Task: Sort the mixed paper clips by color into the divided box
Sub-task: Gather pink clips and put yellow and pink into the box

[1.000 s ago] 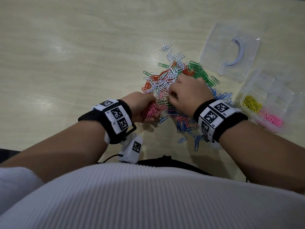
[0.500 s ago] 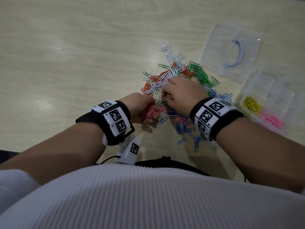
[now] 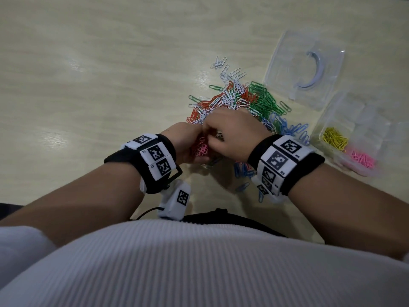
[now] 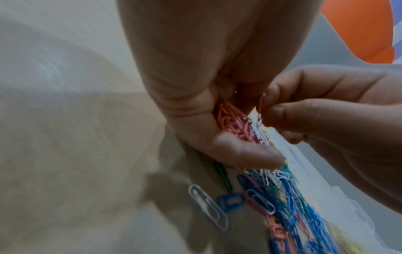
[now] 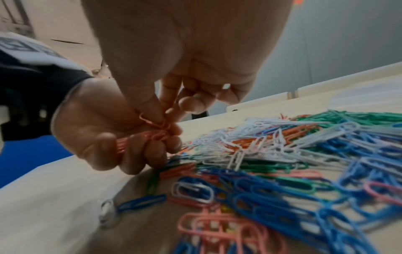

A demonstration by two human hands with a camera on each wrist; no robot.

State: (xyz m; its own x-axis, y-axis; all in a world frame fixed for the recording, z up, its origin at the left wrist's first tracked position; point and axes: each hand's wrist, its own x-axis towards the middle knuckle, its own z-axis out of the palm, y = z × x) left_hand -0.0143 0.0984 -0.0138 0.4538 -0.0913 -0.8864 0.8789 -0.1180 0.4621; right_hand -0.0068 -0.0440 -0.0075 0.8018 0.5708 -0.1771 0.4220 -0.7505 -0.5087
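My left hand (image 3: 186,140) is curled around a bundle of pink paper clips (image 3: 201,149); in the right wrist view I see its fingers (image 5: 139,154) folded over the bundle, just above the bench (image 3: 88,85). My right hand (image 3: 234,131) meets it from the right side and pinches a single pink clip (image 5: 154,122) between the thumb and the first fingers, right over the bundle, so the two hands touch each other. In the left wrist view the same pinch is visible, the fingertips (image 4: 280,113) holding the clip at the edge of the left palm.

Under and behind the hands lies the mixed pile of paper clips (image 3: 239,100) on the bench: white and orange ones at the far side, green ones to the far right, blue ones with some pink near my right wrist. A few white clips (image 3: 218,62) lie apart beyond the pile.

To the right of the pile stands the clear divided box (image 3: 358,120). One near compartment has yellow clips (image 3: 334,139), and the compartment next to it, nearer to me, has pink clips (image 3: 363,160). Behind the box lies its clear lid (image 3: 303,69), flat on the bench. Both wrists carry black bands with white marker tiles.
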